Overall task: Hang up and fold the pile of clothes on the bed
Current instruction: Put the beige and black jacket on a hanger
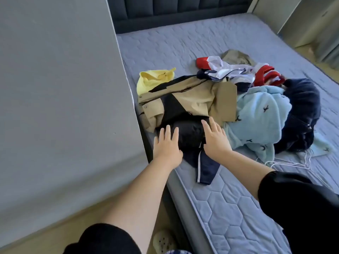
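We are barely starting: left hand (166, 143) and right hand (214, 138) are resting flat, grip wide, on the black garment (190, 134); the pile (256, 116) on the bed (229, 198) is lying unfolded.

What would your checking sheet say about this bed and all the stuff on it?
Surface: quilted grey mattress, bare of sheets.
Job's things: pile of clothes unfolded; black garment in front; white wire hangers beside the pile.
Clutter: nothing seen.
Hands: left hand and right hand flat on the black garment, fingers straight.
Cables: nothing seen.
Surroundings: dark headboard; grey panel on the left; shoe on the floor.
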Demonstrator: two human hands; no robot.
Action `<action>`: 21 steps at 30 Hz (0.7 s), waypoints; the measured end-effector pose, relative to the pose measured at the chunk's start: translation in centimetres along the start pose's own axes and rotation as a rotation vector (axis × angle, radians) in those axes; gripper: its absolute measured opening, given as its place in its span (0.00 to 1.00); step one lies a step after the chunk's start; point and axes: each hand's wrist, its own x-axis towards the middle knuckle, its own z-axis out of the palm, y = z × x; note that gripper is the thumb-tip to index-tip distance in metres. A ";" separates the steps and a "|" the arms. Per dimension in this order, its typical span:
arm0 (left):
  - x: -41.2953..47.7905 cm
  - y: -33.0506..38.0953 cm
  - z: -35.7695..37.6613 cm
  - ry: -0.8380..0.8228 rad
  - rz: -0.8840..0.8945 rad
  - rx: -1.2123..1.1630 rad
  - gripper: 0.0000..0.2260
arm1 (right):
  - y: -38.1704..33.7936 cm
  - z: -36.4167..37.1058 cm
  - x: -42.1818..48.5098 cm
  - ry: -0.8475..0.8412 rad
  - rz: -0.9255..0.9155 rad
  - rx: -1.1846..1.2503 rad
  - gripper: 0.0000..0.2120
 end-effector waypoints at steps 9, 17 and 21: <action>3.5 -0.9 11.4 0.106 -0.166 -0.367 0.35 | 0.6 11.6 6.9 0.139 -0.085 -0.295 0.41; -0.5 -0.2 12.1 0.225 -0.222 -0.407 0.35 | 0.6 11.7 4.8 0.071 -0.251 0.216 0.09; -4.1 1.9 11.7 0.278 -0.314 -0.382 0.38 | 2.4 9.2 0.3 0.067 -0.340 0.533 0.06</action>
